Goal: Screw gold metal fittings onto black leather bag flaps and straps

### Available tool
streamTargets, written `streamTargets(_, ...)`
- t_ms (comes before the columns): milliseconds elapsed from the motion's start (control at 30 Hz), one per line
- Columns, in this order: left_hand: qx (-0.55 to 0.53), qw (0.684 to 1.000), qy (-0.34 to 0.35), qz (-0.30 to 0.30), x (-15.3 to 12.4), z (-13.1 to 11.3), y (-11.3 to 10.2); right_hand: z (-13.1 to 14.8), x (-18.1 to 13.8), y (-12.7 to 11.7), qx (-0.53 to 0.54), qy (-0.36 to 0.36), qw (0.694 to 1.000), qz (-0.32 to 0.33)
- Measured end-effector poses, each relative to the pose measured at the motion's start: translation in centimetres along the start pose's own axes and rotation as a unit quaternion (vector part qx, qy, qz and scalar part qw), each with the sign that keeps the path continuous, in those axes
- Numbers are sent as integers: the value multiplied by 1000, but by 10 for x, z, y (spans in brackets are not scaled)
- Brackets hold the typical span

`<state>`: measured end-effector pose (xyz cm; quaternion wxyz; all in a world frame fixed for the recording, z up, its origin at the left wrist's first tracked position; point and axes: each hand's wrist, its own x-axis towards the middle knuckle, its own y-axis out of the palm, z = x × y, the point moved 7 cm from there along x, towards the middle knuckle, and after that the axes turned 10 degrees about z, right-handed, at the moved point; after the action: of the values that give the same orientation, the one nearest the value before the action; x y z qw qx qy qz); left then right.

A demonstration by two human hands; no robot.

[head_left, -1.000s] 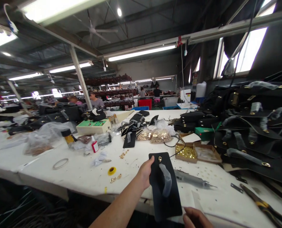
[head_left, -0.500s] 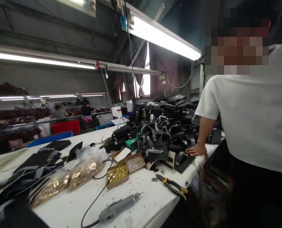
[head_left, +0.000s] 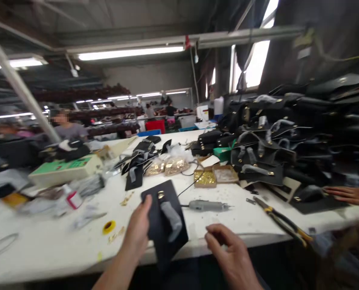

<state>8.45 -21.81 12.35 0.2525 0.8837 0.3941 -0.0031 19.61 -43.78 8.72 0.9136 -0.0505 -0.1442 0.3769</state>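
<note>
At the front of the table my left hand (head_left: 139,225) grips the left edge of a black leather bag panel (head_left: 155,217), thumb on top. The panel is tilted, with a plastic-wrapped handle (head_left: 171,219) and a gold metal fitting (head_left: 160,195) on its face. To the right, apart from the panel, my right hand (head_left: 230,251) is curled with thumb and forefinger close together in a pinch. Whether anything small is between them cannot be made out. A grey electric screwdriver (head_left: 208,206) lies on the table beyond both hands.
Pliers (head_left: 280,221) lie on the right of the white table (head_left: 131,257), beside a pile of black bag pieces (head_left: 264,153). A co-worker's hand (head_left: 353,196) rests there. Gold parts fill a small box (head_left: 205,178); a yellow tape roll (head_left: 108,227) sits left.
My view has swung left and down. Both my hands now show, the left holding the black bag panel. Only the co-worker's hand and forearm remain at the right edge.
</note>
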Motion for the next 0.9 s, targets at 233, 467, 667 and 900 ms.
streamTargets(233, 29, 989, 85, 118, -24, 43, 68, 58, 30, -36, -76, -89, 993, -32)
streamTargets(467, 91, 979, 80, 162, -27, 55, 78, 64, 55, -24, -137, -151, 979, 17)
streamTargets(667, 118, 982, 48, 142, -21, 69, 70, 50, 61, -23, -154, -112, 981, 31)
streamTargets(900, 144, 975, 19, 166, -15, 79, 65, 46, 62, -26, -206, -114, 968, 84)
